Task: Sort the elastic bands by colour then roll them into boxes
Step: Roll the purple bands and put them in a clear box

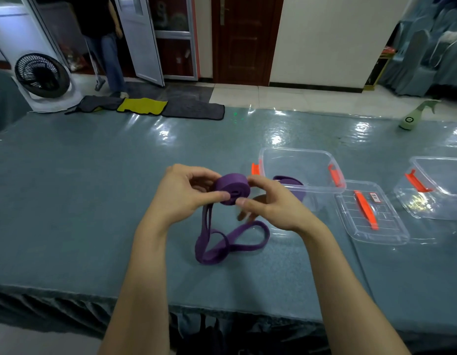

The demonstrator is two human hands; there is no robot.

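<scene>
From the head camera, both hands meet above the grey-blue table (94, 201), working one purple elastic band (231, 187). The left hand (182, 192) pinches the rolled part of the band between thumb and fingers, and the right hand (267, 203) pinches the same roll from the other side, thumb pressed to its near face. The unrolled tail (232, 239) hangs from the roll and lies in loose loops on the table below the hands. Just beyond the right hand stands a clear box (299, 156) with orange latches, and a second purple band (290, 181) lies inside it (partly hidden by the fingers). Its lid (371, 213) rests on the table beside it, and another clear box (437, 190) stands further right.
</scene>
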